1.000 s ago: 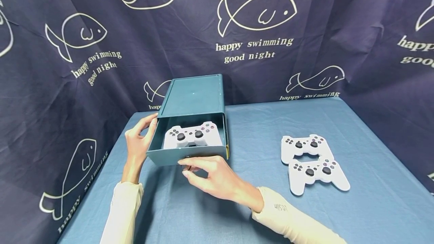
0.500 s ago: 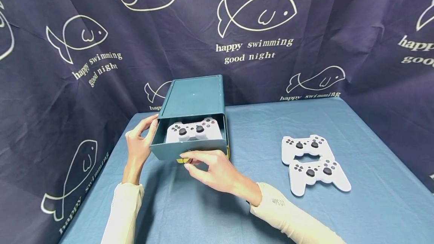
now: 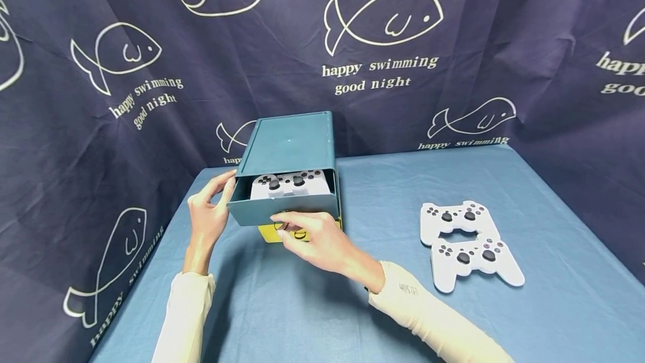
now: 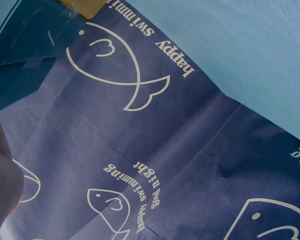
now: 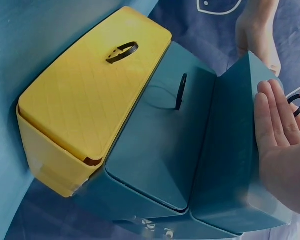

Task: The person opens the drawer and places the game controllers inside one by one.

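A teal drawer cabinet [image 3: 289, 144] stands at the back of the blue table. Its top drawer [image 3: 252, 212] is pulled partly out, with a white game controller [image 3: 289, 186] lying inside, its back edge under the cabinet top. My right hand [image 3: 318, 240] lies against the drawer front. In the right wrist view its straight fingers [image 5: 275, 117] press flat there, and a black ring handle [image 5: 296, 105] shows close to the thumb. My left hand [image 3: 206, 214] touches the cabinet's left side with extended fingers; its fingertips are partly hidden.
Two white controllers [image 3: 456, 220] lie on the table [image 3: 383, 195] at right, the nearer overlapping the other. Below the top drawer, the right wrist view shows a shut teal drawer [image 5: 160, 135] and a yellow drawer [image 5: 95, 85], each with a black ring. Dark blue fish-print cloth [image 3: 378, 111] hangs behind.
My right hand has moved away from me with the top drawer, which has slid further into the cabinet. More of the yellow drawer shows below. My left hand has stayed at the cabinet's side.
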Tool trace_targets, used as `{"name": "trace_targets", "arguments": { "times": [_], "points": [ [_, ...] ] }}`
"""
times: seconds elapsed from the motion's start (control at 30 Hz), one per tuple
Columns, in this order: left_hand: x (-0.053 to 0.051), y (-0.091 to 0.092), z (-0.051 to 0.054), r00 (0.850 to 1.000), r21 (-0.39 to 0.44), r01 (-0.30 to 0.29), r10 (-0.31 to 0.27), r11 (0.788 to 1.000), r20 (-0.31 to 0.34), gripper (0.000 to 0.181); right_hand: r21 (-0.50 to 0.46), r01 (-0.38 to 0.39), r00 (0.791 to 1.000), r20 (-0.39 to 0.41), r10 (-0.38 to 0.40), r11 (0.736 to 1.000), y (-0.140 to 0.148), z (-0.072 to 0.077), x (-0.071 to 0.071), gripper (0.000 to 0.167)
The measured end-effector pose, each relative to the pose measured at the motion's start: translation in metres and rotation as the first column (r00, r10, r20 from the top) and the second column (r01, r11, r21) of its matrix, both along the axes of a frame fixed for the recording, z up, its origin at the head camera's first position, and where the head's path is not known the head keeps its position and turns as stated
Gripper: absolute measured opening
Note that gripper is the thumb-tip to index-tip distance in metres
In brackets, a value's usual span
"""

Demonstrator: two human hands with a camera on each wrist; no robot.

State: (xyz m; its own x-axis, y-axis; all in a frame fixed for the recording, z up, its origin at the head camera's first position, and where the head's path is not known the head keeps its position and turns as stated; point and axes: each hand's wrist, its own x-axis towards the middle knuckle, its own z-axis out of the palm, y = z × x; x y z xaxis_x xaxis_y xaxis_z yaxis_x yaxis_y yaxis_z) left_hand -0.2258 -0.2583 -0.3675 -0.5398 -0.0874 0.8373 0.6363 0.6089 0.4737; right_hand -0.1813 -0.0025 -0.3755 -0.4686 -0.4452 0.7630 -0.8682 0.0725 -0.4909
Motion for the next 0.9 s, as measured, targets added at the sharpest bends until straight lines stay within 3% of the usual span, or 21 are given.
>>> {"name": "trace_targets", "arguments": {
  "times": [0.4,0.9],
  "points": [
    [0.002,-0.001,0.001,0.999,-0.010,0.034,-0.034,0.999,0.006,0.022,0.006,0.031,0.999,0.018,-0.031,0.999,-0.001,-0.002,-0.018,0.025],
    [0.002,0.002,0.001,1.000,-0.006,0.008,-0.008,1.000,-0.008,0.023,0.003,0.070,0.998,-0.006,-0.070,0.998,-0.004,-0.003,-0.031,0.025]
  ]
}}
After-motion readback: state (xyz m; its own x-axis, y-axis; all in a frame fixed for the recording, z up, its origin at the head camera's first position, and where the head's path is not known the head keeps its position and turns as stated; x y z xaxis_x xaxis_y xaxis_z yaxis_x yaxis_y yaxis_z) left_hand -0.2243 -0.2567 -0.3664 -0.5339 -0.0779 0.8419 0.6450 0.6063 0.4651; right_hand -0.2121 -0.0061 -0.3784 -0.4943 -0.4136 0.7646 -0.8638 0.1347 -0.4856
